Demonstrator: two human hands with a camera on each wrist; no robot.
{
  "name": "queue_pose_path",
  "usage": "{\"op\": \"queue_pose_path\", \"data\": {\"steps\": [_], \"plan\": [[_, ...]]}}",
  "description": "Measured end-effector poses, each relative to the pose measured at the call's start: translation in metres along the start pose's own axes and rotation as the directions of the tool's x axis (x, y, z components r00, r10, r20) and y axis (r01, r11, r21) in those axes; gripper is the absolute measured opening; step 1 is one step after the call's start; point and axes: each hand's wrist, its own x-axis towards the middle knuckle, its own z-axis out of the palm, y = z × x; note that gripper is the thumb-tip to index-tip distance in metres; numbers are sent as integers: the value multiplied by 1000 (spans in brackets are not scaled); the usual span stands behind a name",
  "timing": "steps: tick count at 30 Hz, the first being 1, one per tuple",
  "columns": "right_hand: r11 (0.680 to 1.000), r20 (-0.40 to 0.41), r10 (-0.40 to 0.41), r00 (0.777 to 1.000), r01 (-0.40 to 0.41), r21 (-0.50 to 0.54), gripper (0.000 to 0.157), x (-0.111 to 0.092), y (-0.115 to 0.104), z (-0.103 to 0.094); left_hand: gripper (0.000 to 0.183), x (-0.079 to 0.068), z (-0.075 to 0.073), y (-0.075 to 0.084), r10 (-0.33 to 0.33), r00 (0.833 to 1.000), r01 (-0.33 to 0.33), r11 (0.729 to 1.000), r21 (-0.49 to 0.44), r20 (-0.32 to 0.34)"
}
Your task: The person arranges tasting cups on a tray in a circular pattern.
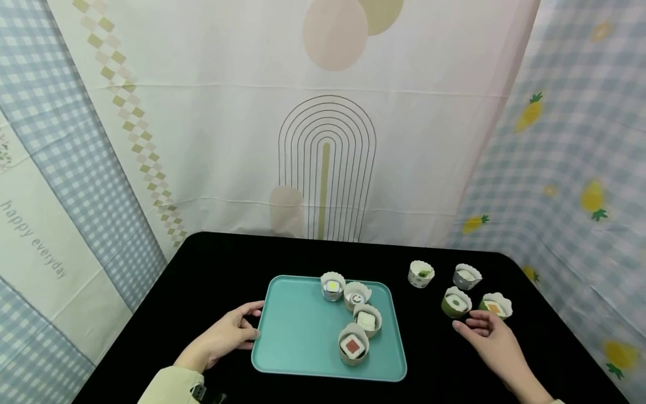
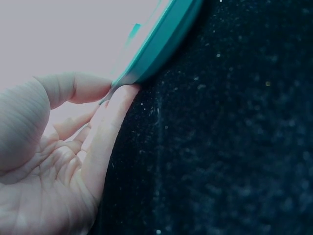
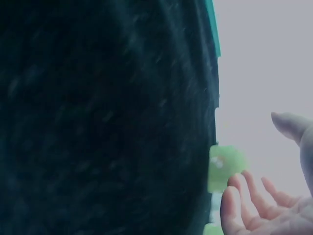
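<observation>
At the left edge of a turquoise tray (image 1: 298, 336), my left hand (image 1: 227, 334) pinches the rim between thumb and fingers; the left wrist view shows the tray rim (image 2: 156, 49) at the fingertips. On the tray's right half stand several paper cups holding sushi-like pieces, among them a cup with a red-centred piece (image 1: 352, 345). My right hand (image 1: 492, 339) hovers right of the tray, its thumb apart from loosely bent fingers and nothing between them. Just beyond its fingertips are a green cup with a green-centred piece (image 1: 456, 303) and a cup with an orange-topped piece (image 1: 496, 306).
Farther back on the black table (image 1: 217, 264) stand a spotted cup with something green inside (image 1: 421, 274) and a grey cup with a white piece (image 1: 466, 276). A patterned white curtain (image 1: 227, 140) hangs behind the table, with blue checked cloth (image 1: 565, 185) on the right.
</observation>
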Motion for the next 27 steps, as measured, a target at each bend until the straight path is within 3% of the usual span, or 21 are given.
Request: {"op": "queue_pose_path", "data": {"steps": [3, 11, 16, 22, 27], "plan": [[1000, 18, 18, 1000, -18, -5, 89, 5, 6, -2, 67, -1, 0, -1, -6, 1000, 6, 1000, -3, -4], [988, 182, 99, 978, -118, 98, 108, 28, 13, -1, 67, -1, -3, 1, -4, 1000, 4, 1000, -4, -9], [968, 258, 130, 957, -179, 177, 111, 36, 10, -4, 68, 1, -3, 2, 2, 1000, -2, 1000, 1, -2], [949, 305, 109, 946, -190, 250, 108, 47, 4, 0, 67, 0, -3, -2, -6, 1000, 6, 1000, 7, -7], [910, 320, 145, 936, -253, 329, 106, 52, 1, 4, 67, 0, -2, -1, 0, 1000, 0, 1000, 11, -5]]}}
